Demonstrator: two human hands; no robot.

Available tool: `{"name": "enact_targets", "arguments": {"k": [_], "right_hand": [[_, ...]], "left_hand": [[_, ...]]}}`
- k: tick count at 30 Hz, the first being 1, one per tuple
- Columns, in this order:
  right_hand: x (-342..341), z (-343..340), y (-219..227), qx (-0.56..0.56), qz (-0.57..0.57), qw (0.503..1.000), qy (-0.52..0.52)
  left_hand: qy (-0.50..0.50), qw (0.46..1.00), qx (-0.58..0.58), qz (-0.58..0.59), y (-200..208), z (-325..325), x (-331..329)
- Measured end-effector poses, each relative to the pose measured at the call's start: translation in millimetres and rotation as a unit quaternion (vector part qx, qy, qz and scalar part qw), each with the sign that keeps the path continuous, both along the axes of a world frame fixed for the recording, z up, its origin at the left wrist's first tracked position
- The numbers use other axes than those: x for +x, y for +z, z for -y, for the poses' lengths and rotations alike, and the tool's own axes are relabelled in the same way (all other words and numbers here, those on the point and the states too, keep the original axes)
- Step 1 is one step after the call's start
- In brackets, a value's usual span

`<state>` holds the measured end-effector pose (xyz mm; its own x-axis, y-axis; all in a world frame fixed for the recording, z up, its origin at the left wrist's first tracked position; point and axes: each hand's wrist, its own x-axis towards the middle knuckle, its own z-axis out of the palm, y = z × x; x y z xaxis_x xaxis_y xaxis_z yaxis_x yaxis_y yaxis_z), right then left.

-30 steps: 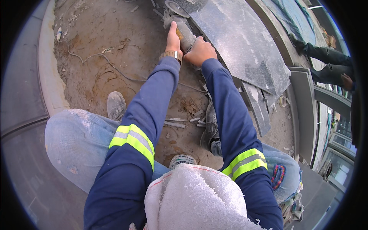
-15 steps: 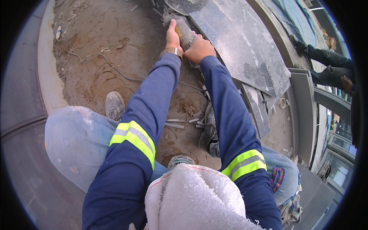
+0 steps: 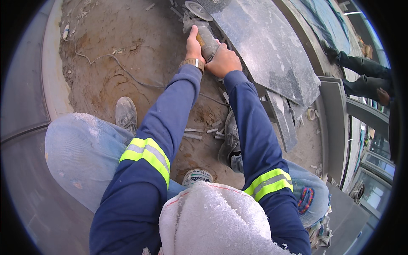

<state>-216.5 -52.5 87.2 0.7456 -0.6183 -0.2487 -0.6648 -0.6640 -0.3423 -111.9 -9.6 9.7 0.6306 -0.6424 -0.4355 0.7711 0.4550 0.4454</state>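
The angle grinder (image 3: pixel 208 46) has drawn slightly back since half a second ago, showing more of its disc (image 3: pixel 199 10). Both hands grip it: the left hand (image 3: pixel 194 47) along its body, thumb up, the right hand (image 3: pixel 224 60) wrapped around its rear. It is beside the stone slab's (image 3: pixel 272 46) left edge; whether the disc touches, I cannot tell.

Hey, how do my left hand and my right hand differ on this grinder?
The left hand is nearer the disc of the angle grinder; the right hand is nearer its rear end.
The left wrist wears a brown band; the right wrist is covered by its sleeve.
The left thumb points forward; the right hand mostly shows its back.
Both hold the same tool.
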Motion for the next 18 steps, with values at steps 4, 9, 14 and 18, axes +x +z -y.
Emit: {"name": "enact_targets", "arguments": {"k": [4, 9, 14, 18], "right_hand": [[-4, -2, 5, 0.002, -0.010, 1.000, -0.001], [-5, -4, 4, 0.002, -0.018, 1.000, -0.005], [-8, -3, 3, -0.002, -0.019, 1.000, 0.000], [-10, -4, 4, 0.004, -0.021, 1.000, -0.001]], "left_hand": [[0.006, 1.000, -0.001, 0.001, -3, 1, -3], [-0.005, 1.000, -0.003, 0.008, -2, -3, -6], [0.004, 1.000, -0.007, -0.017, 3, -3, -11], [-0.001, 1.000, -0.003, -0.005, 2, -4, -14]]}}
